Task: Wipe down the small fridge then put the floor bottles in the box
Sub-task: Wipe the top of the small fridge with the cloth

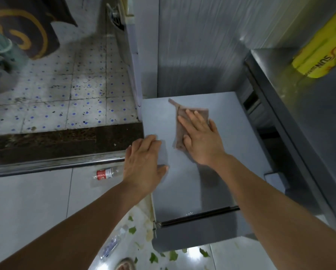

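Right hand [199,137] flat, fingers spread, pressing brown cloth [179,131] on small grey fridge top [212,182]; left hand [143,162] flat on left edge; red-labelled clear plastic bottle [106,173] on floor left, long axis sideways, nearer left hand

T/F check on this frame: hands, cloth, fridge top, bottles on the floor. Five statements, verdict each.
1. The right hand presses a brown cloth flat on the small fridge's top. True.
2. The left hand holds a bottle. False: it rests on the fridge top's left edge, holding nothing.
3. A clear bottle with a red label lies on its side on the floor left of the fridge. True.
4. A second clear bottle stands upright on the fridge top. False: it lies on the floor by the fridge's front corner.
5. The yellow package sits on the floor. False: it is up on the steel counter to the right.
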Tool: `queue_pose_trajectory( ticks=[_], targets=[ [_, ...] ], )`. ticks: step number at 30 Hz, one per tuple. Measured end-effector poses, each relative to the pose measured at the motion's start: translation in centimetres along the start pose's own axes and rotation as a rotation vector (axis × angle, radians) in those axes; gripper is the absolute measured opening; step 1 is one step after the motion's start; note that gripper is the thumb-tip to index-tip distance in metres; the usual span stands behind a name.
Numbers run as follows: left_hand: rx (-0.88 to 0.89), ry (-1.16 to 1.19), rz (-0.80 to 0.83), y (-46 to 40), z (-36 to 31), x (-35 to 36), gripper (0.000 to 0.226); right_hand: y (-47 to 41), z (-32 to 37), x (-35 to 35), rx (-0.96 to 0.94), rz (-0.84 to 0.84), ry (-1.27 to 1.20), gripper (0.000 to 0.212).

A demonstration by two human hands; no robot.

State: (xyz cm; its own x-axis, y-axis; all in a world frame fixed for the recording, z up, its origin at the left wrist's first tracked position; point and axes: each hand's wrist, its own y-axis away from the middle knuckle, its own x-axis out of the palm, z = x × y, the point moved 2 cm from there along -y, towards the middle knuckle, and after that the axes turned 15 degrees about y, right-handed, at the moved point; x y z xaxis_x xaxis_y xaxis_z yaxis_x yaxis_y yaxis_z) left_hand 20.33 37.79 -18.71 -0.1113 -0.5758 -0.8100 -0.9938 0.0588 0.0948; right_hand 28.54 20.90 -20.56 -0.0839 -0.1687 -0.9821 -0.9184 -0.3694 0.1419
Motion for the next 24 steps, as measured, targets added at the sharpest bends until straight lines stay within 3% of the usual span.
queue_pose_trajectory(
  ticks=[3,9,13,17,24],
  targets=[
    [-0.011,-0.039,-0.019,0.2,-0.3,0.3,0.065,-0.3,-0.1,0.0,0.056,-0.025,-0.029,0.062],
    [-0.002,-0.085,-0.011,-0.5,-2.8,1.0,0.066,8.7,-0.3,1.7,0.097,-0.047,-0.021,0.064],
    [0.098,-0.061,0.027,-1.4,-5.5,3.0,0.061,5.2,-4.8,1.6,0.192,0.01,-0.024,0.062],
    [0.063,-0.094,0.036,-2.1,-6.3,4.0,0.055,1.9,-7.2,0.9,0.224,0.039,-0.044,0.062],
    [0.058,-0.086,0.028,-2.8,-7.8,4.9,0.054,10.7,-6.6,2.7,0.278,-0.008,-0.01,0.071]
  ],
)
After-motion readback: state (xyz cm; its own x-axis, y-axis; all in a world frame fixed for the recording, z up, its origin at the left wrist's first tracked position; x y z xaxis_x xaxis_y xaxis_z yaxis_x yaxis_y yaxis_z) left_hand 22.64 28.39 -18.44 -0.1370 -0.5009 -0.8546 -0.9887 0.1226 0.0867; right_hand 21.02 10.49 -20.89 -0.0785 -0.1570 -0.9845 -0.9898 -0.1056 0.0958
